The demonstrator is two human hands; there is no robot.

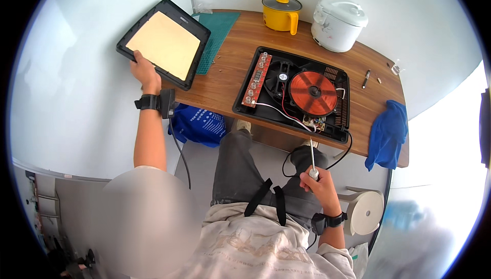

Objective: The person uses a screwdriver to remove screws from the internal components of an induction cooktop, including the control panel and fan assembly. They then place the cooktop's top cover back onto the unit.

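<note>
My left hand (145, 72) grips the near edge of a black rectangular cover (191, 27), tilted up at the table's left end. A cream-coloured sheet (164, 44) fills most of the cover's visible face. In my right hand (320, 186) is a screwdriver (312, 157), its metal shaft pointing up toward the table's front edge. Just beyond its tip lies the opened black base of an induction cooker (340, 131). Inside it show a round copper coil (300, 92), a black fan (275, 85), a red circuit board (259, 77) and thin wires.
On the wooden table (240, 38) stand a yellow pot (276, 21) and a white rice cooker (337, 29) at the back. A green cutting mat (219, 29), a pen (366, 78) and a blue cloth (387, 133) lie around. A black cord (350, 148) hangs off the front edge.
</note>
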